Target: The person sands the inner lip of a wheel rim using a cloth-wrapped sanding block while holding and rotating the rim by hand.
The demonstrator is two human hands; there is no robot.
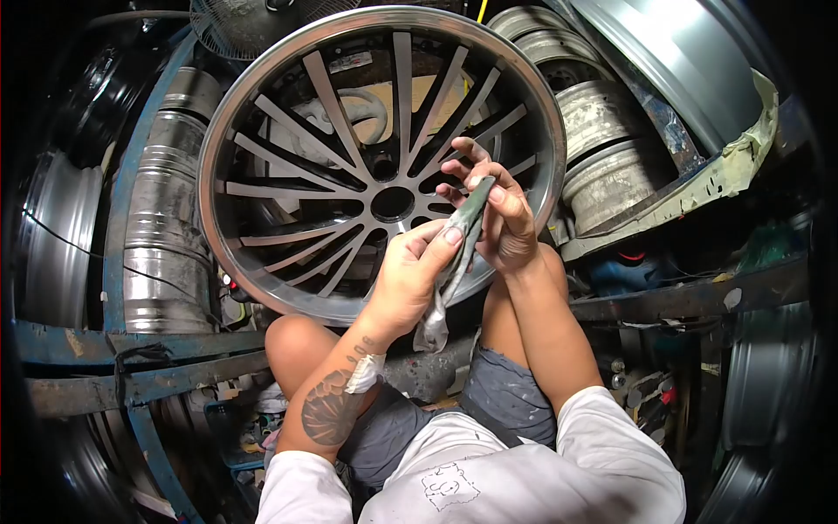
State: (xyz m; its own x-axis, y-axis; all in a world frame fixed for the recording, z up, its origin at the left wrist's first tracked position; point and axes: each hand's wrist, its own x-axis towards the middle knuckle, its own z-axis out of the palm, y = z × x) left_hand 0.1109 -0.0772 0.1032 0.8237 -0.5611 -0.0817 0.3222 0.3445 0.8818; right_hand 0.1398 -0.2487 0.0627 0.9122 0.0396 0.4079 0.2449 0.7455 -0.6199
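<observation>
A limp, dirty rag (472,206), dark grey-green at the top and whitish at its hanging end, stretches between my two hands. My left hand (419,264) is closed on its middle, the thumb pressed along the cloth. At the upper end my right hand (504,214) pinches it between thumb and forefinger, with the other fingers curled loosely apart. Beneath and beyond both hands is a large multi-spoke car wheel rim (404,96), tilted against my knees, with silver-faced spokes and dark gaps. The hands hide part of its lower right spokes.
Stacked metal rims (170,210) fill a blue rack (113,262) on the left. More worn rims (602,131) stand on the right beside a taped shelf edge (698,196). A fan (253,26) is at the top, behind the wheel.
</observation>
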